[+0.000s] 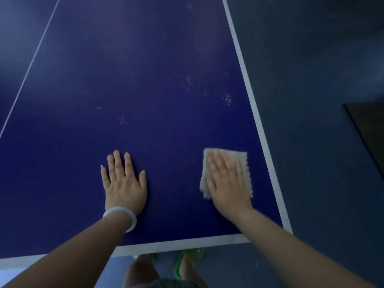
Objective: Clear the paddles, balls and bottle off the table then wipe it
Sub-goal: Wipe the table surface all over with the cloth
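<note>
- Right hand: fingers straight, flat, pressing the cloth, lower right of frame.
- Cloth: cream, fuzzy, folded square, under the palm near the bench's white edge line.
- Left hand: spread flat on bare bench, white bangle at wrist.
- Bench: matte blue, pale specks.

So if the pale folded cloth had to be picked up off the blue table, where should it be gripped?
Probably at the far edge of the pale folded cloth, from above: the right hand lies flat over its middle, and that uncovered edge lies flat on the blue table, so pinch it.
</note>
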The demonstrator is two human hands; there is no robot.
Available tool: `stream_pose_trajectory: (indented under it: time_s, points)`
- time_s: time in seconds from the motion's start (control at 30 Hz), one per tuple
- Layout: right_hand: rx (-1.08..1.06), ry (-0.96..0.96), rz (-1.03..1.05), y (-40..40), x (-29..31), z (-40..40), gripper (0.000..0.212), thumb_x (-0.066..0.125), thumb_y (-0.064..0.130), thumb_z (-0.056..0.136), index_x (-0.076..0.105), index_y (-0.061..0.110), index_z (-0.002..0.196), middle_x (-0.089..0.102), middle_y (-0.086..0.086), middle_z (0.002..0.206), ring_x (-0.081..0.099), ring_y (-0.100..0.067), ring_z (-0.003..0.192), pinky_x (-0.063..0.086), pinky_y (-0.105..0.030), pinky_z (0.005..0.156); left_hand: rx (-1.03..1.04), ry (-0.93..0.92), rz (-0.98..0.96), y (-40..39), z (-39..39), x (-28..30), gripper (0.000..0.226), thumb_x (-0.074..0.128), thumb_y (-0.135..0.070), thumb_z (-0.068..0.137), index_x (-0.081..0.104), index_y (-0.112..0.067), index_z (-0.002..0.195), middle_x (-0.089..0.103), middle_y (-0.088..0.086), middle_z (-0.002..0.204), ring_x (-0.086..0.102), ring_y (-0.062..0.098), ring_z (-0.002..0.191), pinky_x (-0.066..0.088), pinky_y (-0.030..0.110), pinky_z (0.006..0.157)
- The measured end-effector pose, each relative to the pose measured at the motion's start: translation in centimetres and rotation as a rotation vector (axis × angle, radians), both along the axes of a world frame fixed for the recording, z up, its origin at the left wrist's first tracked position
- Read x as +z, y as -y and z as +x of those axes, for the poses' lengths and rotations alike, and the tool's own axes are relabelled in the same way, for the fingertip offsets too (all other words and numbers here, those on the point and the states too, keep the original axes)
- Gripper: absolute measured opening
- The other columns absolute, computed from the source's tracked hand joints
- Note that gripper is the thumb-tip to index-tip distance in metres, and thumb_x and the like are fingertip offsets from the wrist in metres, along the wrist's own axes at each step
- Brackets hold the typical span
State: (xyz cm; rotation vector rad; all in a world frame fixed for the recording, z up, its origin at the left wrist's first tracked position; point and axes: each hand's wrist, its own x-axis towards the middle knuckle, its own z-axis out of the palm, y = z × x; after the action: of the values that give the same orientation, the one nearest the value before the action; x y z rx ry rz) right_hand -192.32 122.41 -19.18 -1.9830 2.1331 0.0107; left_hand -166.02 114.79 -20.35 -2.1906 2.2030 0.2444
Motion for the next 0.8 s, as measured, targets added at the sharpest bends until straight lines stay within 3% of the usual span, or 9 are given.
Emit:
stream_pose_trajectory:
  time_s: [0.07, 0.13, 0.23, 0.33, 0.47, 0.6, 0.8]
  points:
    - [0.156, 0.022, -0.032, -4.6, -0.3, -0.1, 0.06, 0.021, 0.04, 0.103, 0.008, 0.018, 0.157, 0.001, 0.0, 0.165, 0.0, -0.018, 0.152, 0.007, -0.051, 0.12, -0.001, -0.005, 0.001, 0.0, 0.0, 0.0, 0.069, 0.019, -0.049, 0.1, 0.006, -0.01, 0.156, -0.004, 0.012, 0.163, -0.009, 0.026, 0.151, -0.005, 0.048, 0.122]
    - [0.17, -0.013, -0.062, -7.1, -0.5, -2.5, 0.06, 0.024, 0.039, 0.103, 0.011, 0.018, 0.157, 0.005, 0.001, 0.165, 0.006, -0.018, 0.152, 0.012, -0.052, 0.118, -0.001, 0.005, 0.007, 0.0, 0.0, 0.1, 0.069, 0.017, -0.05, 0.1, 0.005, -0.01, 0.156, -0.005, 0.012, 0.163, -0.009, 0.026, 0.151, -0.005, 0.048, 0.122]
    - [-0.13, -0.112, -0.036, -7.1, 0.4, -5.3, 0.06, 0.015, 0.04, 0.101, 0.012, 0.017, 0.156, 0.008, -0.001, 0.164, 0.005, -0.019, 0.152, 0.015, -0.053, 0.119, -0.001, 0.006, 0.007, 0.0, -0.1, 0.2, 0.069, 0.018, -0.049, 0.1, 0.004, -0.01, 0.156, -0.005, 0.012, 0.164, -0.009, 0.027, 0.151, -0.004, 0.048, 0.122]
    - [-0.357, -0.079, -0.038, -6.1, 0.7, -1.8, 0.061, 0.008, 0.04, 0.1, 0.002, 0.016, 0.156, -0.001, -0.003, 0.163, -0.003, -0.021, 0.151, 0.008, -0.052, 0.122, 0.007, 0.003, 0.005, 0.0, -0.1, 0.2, 0.069, 0.019, -0.048, 0.1, 0.005, -0.01, 0.156, -0.004, 0.012, 0.164, -0.009, 0.027, 0.151, -0.004, 0.049, 0.122]
    - [-0.011, 0.032, -0.073, -7.1, 0.0, 7.3, 0.062, 0.026, 0.04, 0.101, 0.013, 0.016, 0.157, 0.004, -0.003, 0.165, 0.0, -0.02, 0.152, 0.008, -0.051, 0.119, 0.007, 0.021, 0.006, -0.1, 0.1, 0.2, 0.068, 0.019, -0.048, 0.1, 0.006, -0.01, 0.156, -0.004, 0.012, 0.163, -0.008, 0.027, 0.151, -0.005, 0.048, 0.122]
    - [0.169, 0.023, -0.092, -9.5, -0.4, 5.0, 0.063, 0.032, 0.04, 0.1, 0.017, 0.018, 0.157, 0.005, 0.001, 0.165, 0.005, -0.018, 0.152, 0.011, -0.05, 0.118, -0.003, 0.016, -0.002, 0.0, 0.1, 0.0, 0.068, 0.019, -0.049, 0.101, 0.005, -0.011, 0.156, -0.003, 0.012, 0.164, -0.007, 0.027, 0.151, -0.006, 0.047, 0.122]
    - [-0.252, -0.09, -0.045, -11.4, 0.6, -4.5, 0.06, 0.021, 0.037, 0.1, 0.02, 0.013, 0.155, 0.012, -0.004, 0.164, 0.009, -0.022, 0.151, 0.016, -0.054, 0.119, -0.003, 0.001, -0.013, -0.1, 0.1, -0.3, 0.069, 0.018, -0.05, 0.1, 0.006, -0.011, 0.156, -0.003, 0.012, 0.164, -0.007, 0.027, 0.151, -0.005, 0.047, 0.122]
